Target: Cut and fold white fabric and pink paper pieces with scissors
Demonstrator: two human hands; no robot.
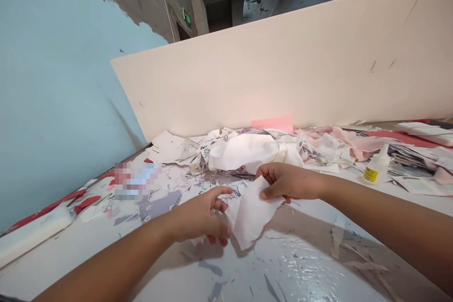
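A torn-edged piece of white paper (250, 214) is held up above the white tabletop. My right hand (283, 181) pinches it near the upper right, thumb in front and fingers behind. My left hand (203, 214) is at the paper's left edge, its index finger stretched out and its other fingers loosely curved and apart. Whether its thumb touches the paper I cannot tell. Just behind the hands lies a heap of crumpled white paper (244, 151) with small scraps around it.
A pale board (283, 66) stands along the back, and a blue wall (63, 80) rises at left. A small glue bottle (378, 167) with a yellow label stands at right. Purple scraps (159, 204), a pink sheet (272, 124) and a long white box (35, 233) lie around. Paper strips litter the front.
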